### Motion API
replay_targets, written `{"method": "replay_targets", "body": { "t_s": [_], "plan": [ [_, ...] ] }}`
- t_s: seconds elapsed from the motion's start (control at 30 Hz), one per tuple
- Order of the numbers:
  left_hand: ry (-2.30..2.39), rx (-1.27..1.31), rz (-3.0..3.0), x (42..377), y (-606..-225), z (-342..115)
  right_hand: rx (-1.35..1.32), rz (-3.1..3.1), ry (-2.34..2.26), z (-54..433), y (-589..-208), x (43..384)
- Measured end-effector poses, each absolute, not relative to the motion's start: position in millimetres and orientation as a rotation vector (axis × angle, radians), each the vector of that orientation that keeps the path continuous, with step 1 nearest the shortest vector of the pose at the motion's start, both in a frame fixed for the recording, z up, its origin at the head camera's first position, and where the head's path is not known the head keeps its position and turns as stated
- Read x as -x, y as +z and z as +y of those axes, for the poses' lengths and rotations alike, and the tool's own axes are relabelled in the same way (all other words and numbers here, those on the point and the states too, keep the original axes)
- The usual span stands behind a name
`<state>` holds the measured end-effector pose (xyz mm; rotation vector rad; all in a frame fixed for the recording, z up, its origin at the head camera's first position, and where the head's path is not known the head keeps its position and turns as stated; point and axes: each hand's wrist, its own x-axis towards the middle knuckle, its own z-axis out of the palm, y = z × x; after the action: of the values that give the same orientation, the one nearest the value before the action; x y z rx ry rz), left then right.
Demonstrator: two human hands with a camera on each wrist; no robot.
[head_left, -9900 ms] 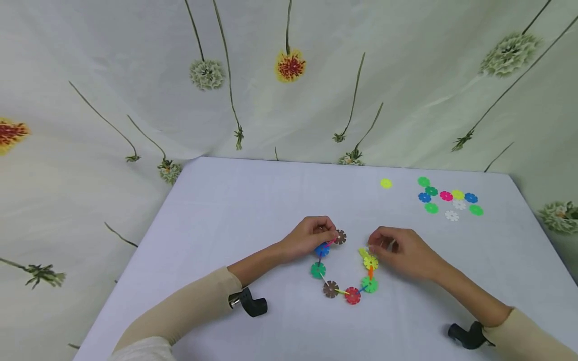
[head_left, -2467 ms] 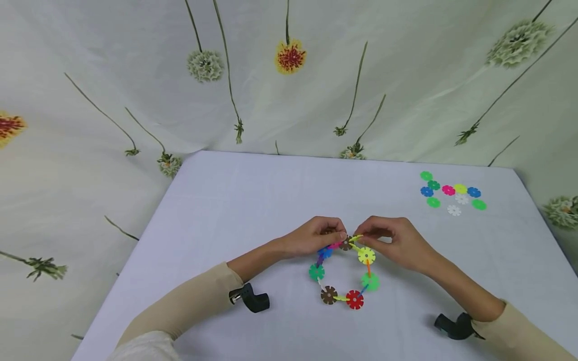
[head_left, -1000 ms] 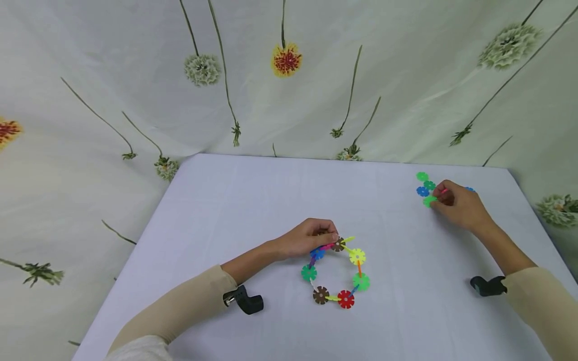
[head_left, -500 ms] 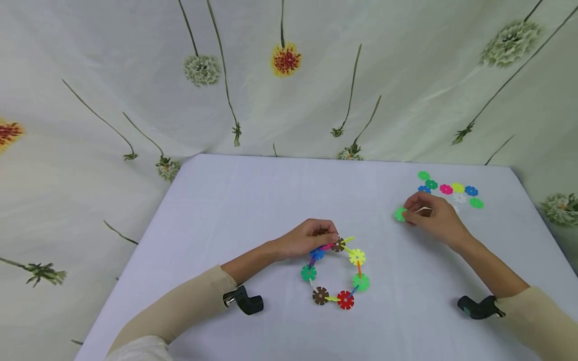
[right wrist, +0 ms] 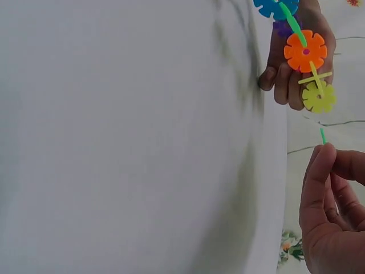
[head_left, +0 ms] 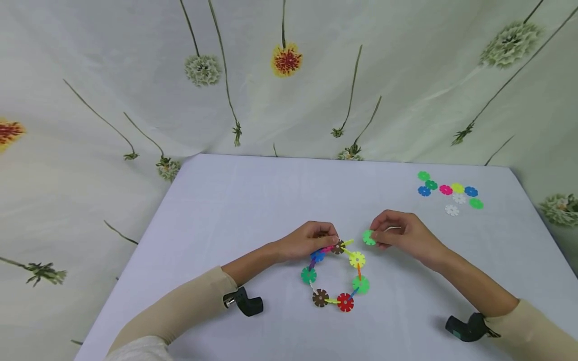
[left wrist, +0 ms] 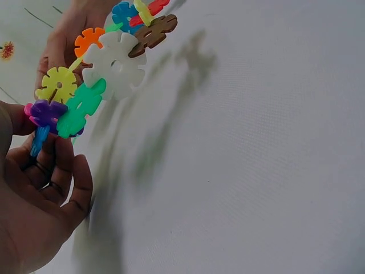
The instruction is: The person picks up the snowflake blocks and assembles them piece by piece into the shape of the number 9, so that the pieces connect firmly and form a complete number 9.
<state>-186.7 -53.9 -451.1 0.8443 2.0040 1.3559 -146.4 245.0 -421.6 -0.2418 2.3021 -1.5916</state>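
My left hand (head_left: 304, 241) pinches the top of a ring of interlocked, notched plastic discs (head_left: 345, 302), by its pink and brown pieces. In the left wrist view the ring's white disc (left wrist: 117, 65) faces the camera, above the curled fingers of the left hand (left wrist: 40, 200). Between thumb and fingertips, my right hand (head_left: 406, 235) holds a loose light green notched disc (head_left: 369, 237). This disc is just beyond the ring's yellow disc (head_left: 357, 259), apart from it. Edge-on, the green disc (right wrist: 323, 136) shows as a thin sliver in the right wrist view. A yellow piece (head_left: 347, 242) juts outward beside the brown disc.
Several loose notched discs lie at the table's back right, among them a pink disc (head_left: 446, 190), a blue disc (head_left: 471, 191) and a white disc (head_left: 452, 210). A flower-patterned cloth (head_left: 289, 110) hangs behind the white table (head_left: 253, 190).
The chain, open at first, became a ring, and a lone yellow disc left the table's back. My right hand then took a green disc from the pile and carried it to the ring.
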Motion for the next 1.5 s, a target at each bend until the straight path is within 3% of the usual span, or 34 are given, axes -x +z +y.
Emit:
{"method": "replay_targets", "body": {
  "t_s": [0.3, 1.5],
  "plan": [
    [1.350, -0.840, 1.987, 185.0, -453.3, -56.0, 0.333, 2.266, -1.585, 228.8, -423.6, 143.0],
    [1.363, -0.829, 1.979, 181.7, -456.6, -57.3, 0.239, 2.074, -1.745, 221.2, -453.2, 139.4]
  ]
}}
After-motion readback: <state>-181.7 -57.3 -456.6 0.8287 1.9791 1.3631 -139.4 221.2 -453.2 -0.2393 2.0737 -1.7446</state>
